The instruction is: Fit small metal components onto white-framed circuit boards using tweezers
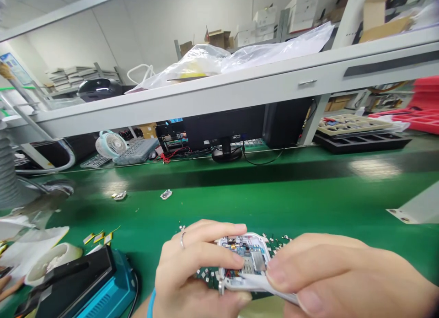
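My left hand (192, 267) is closed around a small white electronic device (265, 247), its case open and its circuit board facing up. The index finger lies across the board, and a ring shows on another finger. In my right hand (329, 274) is a pair of slim grey tweezers (270, 287), pinched between thumb and fingers. Their tips reach the near edge of the device's case; whether they grip a part there, I cannot tell. Tiny white scraps (207, 275) lie scattered on the green mat (274, 203) around and under the device.
To the left stand a blue and black bench unit (109, 281) and a whitish bowl (55, 261). Several small yellow-taped cells (99, 237) and another opened device (166, 194) lie farther off. A monitor (224, 130), a small fan (111, 144) and trays (360, 142) line the back. Another person's hand (12, 286) shows far left.
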### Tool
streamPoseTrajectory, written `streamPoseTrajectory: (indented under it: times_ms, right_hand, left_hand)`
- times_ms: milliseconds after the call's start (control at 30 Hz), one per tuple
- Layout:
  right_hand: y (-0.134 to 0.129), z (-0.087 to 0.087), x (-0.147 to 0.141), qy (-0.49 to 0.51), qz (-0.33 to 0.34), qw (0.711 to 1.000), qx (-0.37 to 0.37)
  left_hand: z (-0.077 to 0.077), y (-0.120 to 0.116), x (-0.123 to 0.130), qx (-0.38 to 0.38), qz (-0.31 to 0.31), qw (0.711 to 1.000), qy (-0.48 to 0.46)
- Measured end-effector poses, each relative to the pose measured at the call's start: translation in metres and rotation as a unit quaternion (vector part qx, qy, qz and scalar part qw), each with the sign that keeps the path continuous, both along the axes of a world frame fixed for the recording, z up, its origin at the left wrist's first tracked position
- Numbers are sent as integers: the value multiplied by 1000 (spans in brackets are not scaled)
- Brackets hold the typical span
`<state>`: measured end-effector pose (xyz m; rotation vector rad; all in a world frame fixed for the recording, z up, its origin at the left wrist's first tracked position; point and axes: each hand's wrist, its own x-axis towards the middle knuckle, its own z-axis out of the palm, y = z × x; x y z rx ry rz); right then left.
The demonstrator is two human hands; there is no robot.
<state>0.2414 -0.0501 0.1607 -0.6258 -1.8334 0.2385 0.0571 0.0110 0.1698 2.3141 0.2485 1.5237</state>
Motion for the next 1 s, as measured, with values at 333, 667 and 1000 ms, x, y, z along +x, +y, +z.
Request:
streamPoseTrajectory:
  times_ms: [333,667,1000]
  right_hand:
    - [-3,-12,-21,154,-103,983,3]
    - [-2,-10,-14,101,-79,991,32]
    - [-13,13,-12,87,-14,993,-84]
  left_hand:
    - [-6,1,1,-40,-26,999,-8]
    - [-6,1,1,-32,-27,999,9]
    - [-3,2,-2,-21,-28,999,16]
